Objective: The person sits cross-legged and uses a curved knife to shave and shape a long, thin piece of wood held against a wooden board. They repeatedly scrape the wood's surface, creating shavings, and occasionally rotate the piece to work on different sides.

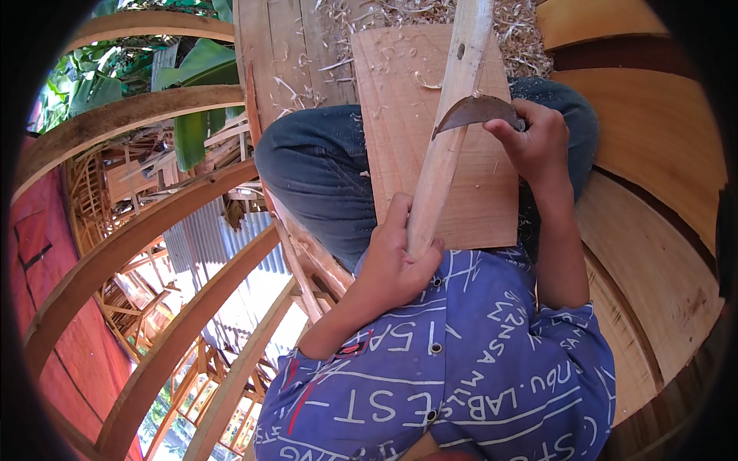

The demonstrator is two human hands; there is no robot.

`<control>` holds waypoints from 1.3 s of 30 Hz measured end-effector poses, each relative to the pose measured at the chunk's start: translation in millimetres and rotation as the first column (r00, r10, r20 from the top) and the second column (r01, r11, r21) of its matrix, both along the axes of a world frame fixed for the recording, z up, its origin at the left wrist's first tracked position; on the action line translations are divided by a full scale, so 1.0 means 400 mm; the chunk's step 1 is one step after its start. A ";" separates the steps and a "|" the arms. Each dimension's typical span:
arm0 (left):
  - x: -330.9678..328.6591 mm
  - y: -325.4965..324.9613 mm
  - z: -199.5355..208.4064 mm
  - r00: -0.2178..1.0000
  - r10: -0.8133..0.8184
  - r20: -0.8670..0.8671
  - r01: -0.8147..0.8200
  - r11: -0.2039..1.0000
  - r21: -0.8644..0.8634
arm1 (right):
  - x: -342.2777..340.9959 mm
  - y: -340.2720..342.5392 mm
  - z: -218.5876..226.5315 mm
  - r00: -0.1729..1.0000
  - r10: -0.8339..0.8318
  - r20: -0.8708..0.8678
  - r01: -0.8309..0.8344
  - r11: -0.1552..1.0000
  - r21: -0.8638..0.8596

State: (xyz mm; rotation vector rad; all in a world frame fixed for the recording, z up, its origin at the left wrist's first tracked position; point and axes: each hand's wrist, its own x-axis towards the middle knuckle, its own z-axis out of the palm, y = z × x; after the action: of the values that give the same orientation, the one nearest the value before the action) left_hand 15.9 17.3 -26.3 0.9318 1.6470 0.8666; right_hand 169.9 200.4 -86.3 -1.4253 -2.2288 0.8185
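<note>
A long pale wooden strip [440, 180] slants up and away from my body, with a dark knot near its far end. My left hand [405, 257] is wrapped round its near end. In my right hand [536, 138] is a curved, sickle-shaped blade [475, 113], its handle hidden in the fist. That blade lies across the strip, touching it, with its tip past the left edge. Beneath the strip a broad flat board [392, 115] rests across my legs, with a few thin shavings on it.
Curled wood shavings [516, 38] cover the far planks [288, 61]. On the left, curved timber ribs [138, 257] stand with open gaps between them, foliage and a corrugated sheet beyond. Wide curved planks [646, 131] form a wall close on the right.
</note>
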 end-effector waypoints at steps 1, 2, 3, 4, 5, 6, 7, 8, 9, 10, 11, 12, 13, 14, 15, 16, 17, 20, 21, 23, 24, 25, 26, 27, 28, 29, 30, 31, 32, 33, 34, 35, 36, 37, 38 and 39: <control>0.001 -0.004 -0.002 1.000 -0.005 0.016 0.005 1.000 0.009 | 0.001 0.006 0.000 1.000 0.005 0.017 -0.006 1.000 0.030; 0.000 -0.004 0.002 1.000 -0.007 0.026 0.008 0.999 -0.038 | 0.000 0.011 0.000 0.999 0.010 0.034 -0.012 0.998 0.059; -0.003 -0.004 0.010 0.999 -0.010 0.035 0.013 0.996 -0.084 | -0.003 0.015 0.003 0.999 0.015 0.045 -0.018 0.997 0.078; -0.005 -0.004 0.014 0.999 -0.013 0.044 0.019 0.991 -0.129 | -0.006 0.019 0.006 0.998 0.019 0.055 -0.024 0.995 0.096; -0.006 -0.005 0.015 0.998 -0.007 0.056 0.014 0.992 -0.126 | -0.008 0.023 0.009 0.998 0.023 0.066 -0.030 0.993 0.114; -0.007 -0.007 0.016 0.998 -0.002 0.066 0.010 0.992 -0.124 | -0.010 0.028 0.008 0.998 0.016 0.056 -0.022 0.994 0.111; -0.007 -0.010 0.016 0.997 0.004 0.077 0.005 0.992 -0.122 | -0.010 0.034 0.005 0.999 0.009 0.046 -0.014 0.994 0.108; -0.003 -0.014 0.016 0.995 0.012 0.102 0.000 0.992 -0.123 | -0.010 0.041 0.001 0.999 0.002 0.037 -0.006 0.995 0.104; 0.002 -0.016 0.015 0.992 0.019 0.126 -0.003 0.992 -0.124 | -0.008 0.052 -0.003 0.999 -0.014 0.052 0.008 0.994 0.108; 0.004 -0.018 0.015 0.988 0.026 0.149 -0.007 0.992 -0.124 | -0.002 0.065 -0.008 0.997 -0.030 0.068 0.022 0.993 0.112; 0.001 -0.017 0.018 0.990 0.017 0.137 0.002 0.991 -0.136 | 0.000 0.073 -0.008 0.995 -0.046 0.084 0.036 0.993 0.117; -0.002 -0.015 0.022 0.992 0.007 0.126 0.012 0.989 -0.147 | -0.004 0.074 -0.001 0.997 -0.040 0.070 0.032 0.993 0.114; -0.003 -0.013 0.024 0.993 -0.003 0.116 0.022 0.987 -0.158 | -0.011 0.073 0.009 0.998 -0.034 0.057 0.028 0.994 0.110; -0.003 -0.014 0.021 0.993 0.001 0.116 0.016 0.990 -0.143 | -0.014 0.072 0.014 0.999 -0.028 0.044 0.023 0.994 0.107; -0.001 -0.018 0.017 0.993 0.006 0.115 0.009 0.992 -0.128 | -0.012 0.073 0.012 0.999 -0.026 0.046 0.021 0.994 0.112; 0.001 -0.020 0.016 0.993 0.011 0.115 0.002 0.994 -0.113 | -0.009 0.076 0.007 0.999 -0.024 0.047 0.019 0.993 0.116; 0.004 -0.020 0.020 0.994 0.008 0.112 0.006 0.992 -0.124 | -0.005 0.081 0.001 0.999 -0.022 0.049 0.016 0.993 0.120; 0.011 -0.020 0.030 0.995 -0.008 0.101 0.021 0.992 -0.124 | 0.016 0.114 -0.034 0.998 -0.065 -0.014 0.067 0.989 0.134; 0.013 -0.021 0.029 0.995 -0.018 0.096 0.028 0.995 -0.099 | 0.015 0.118 -0.037 0.997 -0.081 -0.016 0.082 0.988 0.132; 0.013 -0.029 0.026 0.992 -0.018 0.127 0.035 0.991 -0.132 | 0.013 0.125 -0.043 0.994 -0.110 -0.022 0.112 0.985 0.128; 0.014 -0.038 0.028 0.987 -0.005 0.162 0.036 0.981 -0.188 | 0.020 0.136 -0.055 0.992 -0.119 -0.034 0.122 0.987 0.102; 0.016 -0.047 0.028 0.980 0.010 0.199 0.039 0.970 -0.241 | 0.036 0.158 -0.074 0.991 -0.128 -0.043 0.131 0.988 0.078; 0.018 -0.055 0.028 0.980 -0.017 0.199 0.062 0.973 -0.222 | 0.055 0.186 -0.096 0.989 -0.137 -0.053 0.140 0.989 0.055; 0.019 -0.056 0.032 0.976 -0.063 0.207 0.105 0.974 -0.200 | 0.101 0.241 -0.117 0.958 -0.248 -0.142 0.239 0.968 -0.081; 0.020 -0.064 0.033 0.975 -0.092 0.204 0.131 0.974 -0.186 | 0.110 0.275 -0.115 0.909 -0.352 -0.224 0.302 0.925 -0.231; 0.023 -0.071 0.029 0.966 -0.104 0.236 0.145 0.976 -0.163 | 0.120 0.286 -0.116 0.879 -0.400 -0.259 0.339 0.907 -0.250; 0.029 -0.081 0.023 0.958 -0.112 0.265 0.152 0.979 -0.139 | 0.106 0.288 -0.092 0.848 -0.441 -0.295 0.368 0.889 -0.272; 0.032 -0.083 0.018 0.948 -0.121 0.293 0.159 0.981 -0.111 | 0.090 0.291 -0.068 0.813 -0.480 -0.330 0.396 0.871 -0.291; 0.027 -0.083 0.019 0.966 -0.120 0.231 0.157 0.976 -0.148 | 0.077 0.287 -0.052 0.774 -0.519 -0.363 0.424 0.851 -0.311; 0.019 -0.077 0.018 0.976 -0.129 0.174 0.160 0.971 -0.179 | 0.076 0.272 -0.047 0.836 -0.429 -0.343 0.359 0.899 -0.251; 0.010 -0.068 0.017 0.983 -0.137 0.119 0.160 0.964 -0.211 | 0.078 0.247 -0.050 0.889 -0.336 -0.312 0.287 0.938 -0.193; 0.002 -0.060 0.007 0.992 -0.075 0.098 0.089 0.986 -0.139 | 0.078 0.217 -0.050 0.931 -0.241 -0.273 0.210 0.968 -0.138; -0.004 -0.065 -0.016 0.997 0.009 0.070 -0.004 0.997 -0.075 | 0.052 0.169 -0.052 0.940 -0.194 -0.280 0.157 0.976 -0.149; -0.014 -0.059 -0.031 0.995 0.077 0.062 -0.077 0.997 -0.004 | 0.037 0.117 -0.035 0.948 -0.162 -0.273 0.123 0.980 -0.154; -0.027 -0.045 -0.030 0.994 0.104 0.027 -0.103 0.994 -0.030 | 0.034 0.079 -0.017 0.960 -0.140 -0.242 0.097 0.979 -0.182; -0.042 -0.030 -0.022 0.991 0.135 -0.014 -0.136 0.989 -0.058 | 0.031 0.044 -0.005 0.970 -0.114 -0.216 0.067 0.974 -0.215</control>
State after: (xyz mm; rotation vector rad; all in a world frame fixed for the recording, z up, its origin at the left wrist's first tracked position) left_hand -0.7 5.3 -35.2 0.7924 1.7511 0.9007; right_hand 182.4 217.9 -88.5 -1.4314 -1.9391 1.1469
